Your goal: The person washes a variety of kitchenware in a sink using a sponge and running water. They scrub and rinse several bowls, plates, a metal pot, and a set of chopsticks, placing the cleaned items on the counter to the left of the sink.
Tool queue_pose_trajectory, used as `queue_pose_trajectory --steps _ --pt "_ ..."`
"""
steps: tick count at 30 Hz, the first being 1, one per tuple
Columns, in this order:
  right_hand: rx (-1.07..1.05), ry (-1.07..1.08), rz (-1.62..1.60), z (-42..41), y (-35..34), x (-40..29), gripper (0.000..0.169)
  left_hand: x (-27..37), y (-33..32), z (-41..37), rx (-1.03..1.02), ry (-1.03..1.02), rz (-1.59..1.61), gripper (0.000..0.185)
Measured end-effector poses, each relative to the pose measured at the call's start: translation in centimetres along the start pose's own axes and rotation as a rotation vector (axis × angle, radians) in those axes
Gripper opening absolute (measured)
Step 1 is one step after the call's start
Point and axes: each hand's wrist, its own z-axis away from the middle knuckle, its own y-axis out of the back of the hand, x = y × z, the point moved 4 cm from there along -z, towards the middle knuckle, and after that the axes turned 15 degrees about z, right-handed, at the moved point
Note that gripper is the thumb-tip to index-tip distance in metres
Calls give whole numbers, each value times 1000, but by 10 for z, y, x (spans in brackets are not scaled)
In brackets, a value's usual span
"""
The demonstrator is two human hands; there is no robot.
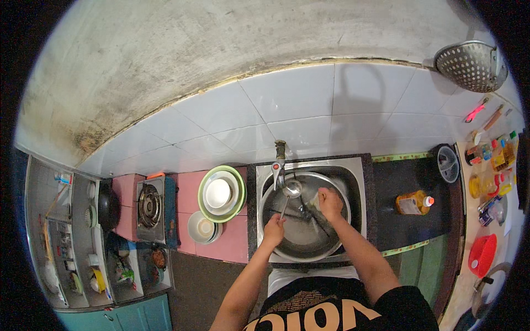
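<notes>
My left hand (273, 230) grips the handle of a metal ladle (292, 188), whose round bowl is right under the spout of the wall tap (279, 169). To its right, over a large round metal basin (348, 215), my right hand (331, 203) is curled around something pale, perhaps a cloth or sponge, mostly hidden by the fingers. The basin sits in a stainless steel sink (359, 165). It holds water and several thin dark utensils (308, 213), which are partly blurred.
Left of the sink stand nested bowls in a green-rimmed basin (243, 198), stacked bowls (201, 227) and a gas stove (151, 207). On the right counter lie a bottle of yellow liquid (414, 202) and a divided container (448, 164). A perforated metal strainer (472, 66) hangs upper right.
</notes>
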Motion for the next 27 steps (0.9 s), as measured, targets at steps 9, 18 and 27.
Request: queue_pose_trajectory --steps 9,18,27 --pt "-317 -162 -268 2 -38 34 24 43 4 16 85 82 -455 22" --pt "-170 279 -650 5 40 -42 24 61 2 24 192 -346 -515 17" --pt "-243 160 7 -25 6 -4 23 48 6 47 188 -68 -188 16"
